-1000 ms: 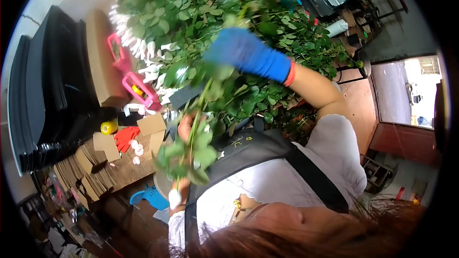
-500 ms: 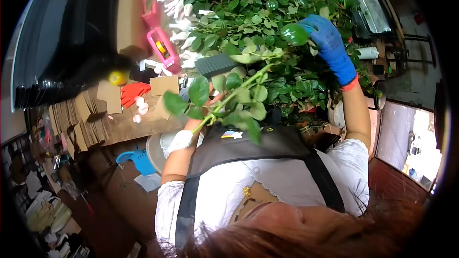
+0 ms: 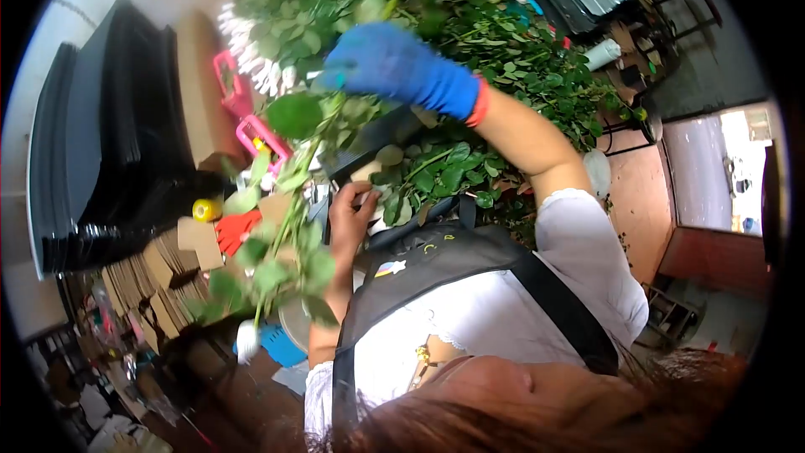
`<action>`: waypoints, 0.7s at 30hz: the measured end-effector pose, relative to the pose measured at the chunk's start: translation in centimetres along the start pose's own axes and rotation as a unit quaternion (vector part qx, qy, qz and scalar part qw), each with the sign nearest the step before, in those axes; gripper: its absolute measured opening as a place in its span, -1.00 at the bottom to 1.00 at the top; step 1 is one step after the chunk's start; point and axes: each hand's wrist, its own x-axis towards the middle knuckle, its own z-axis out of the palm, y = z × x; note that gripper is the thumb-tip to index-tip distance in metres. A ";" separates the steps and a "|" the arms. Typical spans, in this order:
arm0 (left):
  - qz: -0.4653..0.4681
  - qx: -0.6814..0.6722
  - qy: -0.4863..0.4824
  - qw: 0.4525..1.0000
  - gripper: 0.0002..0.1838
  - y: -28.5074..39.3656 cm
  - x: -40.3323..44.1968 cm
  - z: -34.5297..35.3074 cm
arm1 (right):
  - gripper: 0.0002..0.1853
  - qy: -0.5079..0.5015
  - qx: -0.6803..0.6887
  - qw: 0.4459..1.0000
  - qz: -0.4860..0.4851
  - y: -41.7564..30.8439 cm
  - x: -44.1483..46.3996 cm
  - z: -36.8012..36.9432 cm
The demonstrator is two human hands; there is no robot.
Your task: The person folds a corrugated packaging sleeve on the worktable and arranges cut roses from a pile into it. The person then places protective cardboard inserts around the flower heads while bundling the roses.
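My right hand, in a blue knitted glove with a red cuff, is closed on the stem of a leafy rose. The rose slants down to the left, its white-covered flower head lowest; the leaves are blurred by motion. My bare left hand is beside the stem with its fingers curled together; what they pinch, if anything, is hidden. Beyond both hands lies a large pile of leafy stems, with several white-covered heads along its left edge. A dark ridged block sits just beyond my left hand.
Pink tape dispensers stand left of the pile. Red gloves, a yellow tape roll and cardboard pieces lie on the left of the bench. Black sheets are stacked upright behind them. Below is a blue plastic item.
My right hand has swept leftward across the pile with the rose. The rose has swung left, and its head has moved left and down. My view has also shifted.
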 end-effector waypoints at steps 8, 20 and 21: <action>-0.144 -0.193 -0.028 0.970 -0.43 0.3 0.0 -0.3 | -0.63 -0.279 0.012 0.949 0.146 4.8 -14.7 -7.9; -0.013 -0.034 0.062 0.997 -0.32 0.9 -0.3 0.6 | -0.64 -0.421 0.013 0.850 0.317 4.4 -29.1 -5.7; -0.007 -0.043 0.060 0.997 -0.31 1.2 -0.2 0.6 | -0.70 -0.427 0.029 0.840 0.335 4.2 -29.5 -4.5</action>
